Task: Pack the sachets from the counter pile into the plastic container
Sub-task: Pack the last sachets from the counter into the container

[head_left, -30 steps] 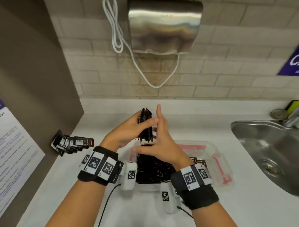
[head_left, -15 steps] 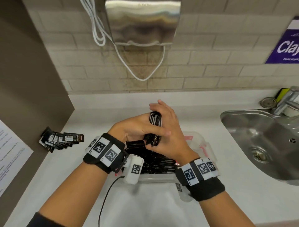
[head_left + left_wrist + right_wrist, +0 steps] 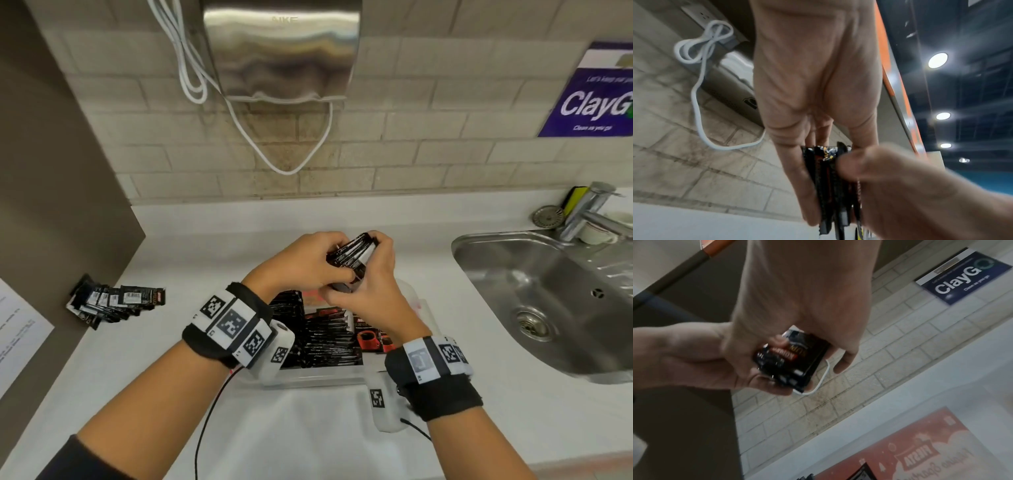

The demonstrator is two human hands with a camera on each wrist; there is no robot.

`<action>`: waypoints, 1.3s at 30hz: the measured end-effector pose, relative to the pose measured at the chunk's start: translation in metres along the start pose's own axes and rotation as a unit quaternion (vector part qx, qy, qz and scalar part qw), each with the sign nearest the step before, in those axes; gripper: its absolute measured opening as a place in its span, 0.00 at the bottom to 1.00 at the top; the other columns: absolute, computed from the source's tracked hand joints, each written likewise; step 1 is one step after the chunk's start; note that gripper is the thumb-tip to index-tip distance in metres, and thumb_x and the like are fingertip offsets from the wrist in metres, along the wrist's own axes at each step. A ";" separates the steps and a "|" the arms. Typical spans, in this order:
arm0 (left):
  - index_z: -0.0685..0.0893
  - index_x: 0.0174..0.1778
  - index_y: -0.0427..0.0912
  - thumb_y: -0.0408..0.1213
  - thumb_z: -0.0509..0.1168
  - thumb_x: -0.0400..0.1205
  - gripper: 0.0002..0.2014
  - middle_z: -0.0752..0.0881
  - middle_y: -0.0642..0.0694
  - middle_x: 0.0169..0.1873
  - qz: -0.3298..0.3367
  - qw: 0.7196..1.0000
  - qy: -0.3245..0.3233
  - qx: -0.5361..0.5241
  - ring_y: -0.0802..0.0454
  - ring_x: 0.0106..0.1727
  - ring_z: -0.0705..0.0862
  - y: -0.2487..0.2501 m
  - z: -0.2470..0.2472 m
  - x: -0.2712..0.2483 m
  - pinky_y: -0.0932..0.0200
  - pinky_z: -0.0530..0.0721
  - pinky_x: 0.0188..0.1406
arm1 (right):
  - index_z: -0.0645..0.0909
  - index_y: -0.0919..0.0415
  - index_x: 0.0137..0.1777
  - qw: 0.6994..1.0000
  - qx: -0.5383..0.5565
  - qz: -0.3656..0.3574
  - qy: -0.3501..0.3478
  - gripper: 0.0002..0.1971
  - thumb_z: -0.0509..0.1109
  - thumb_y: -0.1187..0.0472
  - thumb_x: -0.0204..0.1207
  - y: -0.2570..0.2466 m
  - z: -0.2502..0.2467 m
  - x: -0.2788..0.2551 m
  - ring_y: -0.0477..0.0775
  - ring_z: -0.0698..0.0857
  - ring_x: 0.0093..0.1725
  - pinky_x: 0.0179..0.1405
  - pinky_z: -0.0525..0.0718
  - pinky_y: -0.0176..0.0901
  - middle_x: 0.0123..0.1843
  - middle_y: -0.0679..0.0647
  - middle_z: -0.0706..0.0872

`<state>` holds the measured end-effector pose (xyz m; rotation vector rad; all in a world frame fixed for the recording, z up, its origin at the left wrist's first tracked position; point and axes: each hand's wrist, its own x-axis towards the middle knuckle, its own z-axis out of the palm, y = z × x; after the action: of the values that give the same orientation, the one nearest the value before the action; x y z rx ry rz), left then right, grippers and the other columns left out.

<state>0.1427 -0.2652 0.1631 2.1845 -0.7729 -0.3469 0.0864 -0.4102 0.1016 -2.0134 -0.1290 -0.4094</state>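
Both hands grip one bundle of black sachets (image 3: 354,255) above the far end of the clear plastic container (image 3: 322,378). My left hand (image 3: 308,263) curls round the bundle from the left, my right hand (image 3: 371,274) from the right. Seen from the left wrist, the bundle (image 3: 830,181) stands edge-on between the fingers. The right wrist view has the bundle (image 3: 791,360) tilted between both hands. Several black sachets (image 3: 325,339) lie packed in the container. The counter pile of sachets (image 3: 114,303) leans against the brown panel at the left.
A steel sink (image 3: 555,301) with a tap (image 3: 589,212) is set into the white counter on the right. A hand dryer (image 3: 281,51) and a looped white cable (image 3: 284,161) hang on the brick wall. A paper sheet (image 3: 17,339) hangs at the left.
The bundle was held upright by the left hand with the right hand flat beside it. Now both hands are curled round it and it is tilted over the container. The head view shifted.
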 end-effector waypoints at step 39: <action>0.66 0.83 0.53 0.52 0.47 0.91 0.23 0.74 0.44 0.67 -0.069 0.896 -0.170 0.404 0.45 0.71 0.66 -0.088 0.052 0.008 0.44 0.61 0.71 | 0.64 0.55 0.85 0.960 0.012 0.218 -0.178 0.23 0.49 0.54 0.92 0.081 0.027 -0.020 0.52 0.73 0.76 0.66 0.63 0.37 0.77 0.54 0.76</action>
<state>0.1612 -0.2559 0.0631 3.0215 -1.0907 -0.5632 0.0952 -0.4225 0.0149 -2.0039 0.0882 0.2353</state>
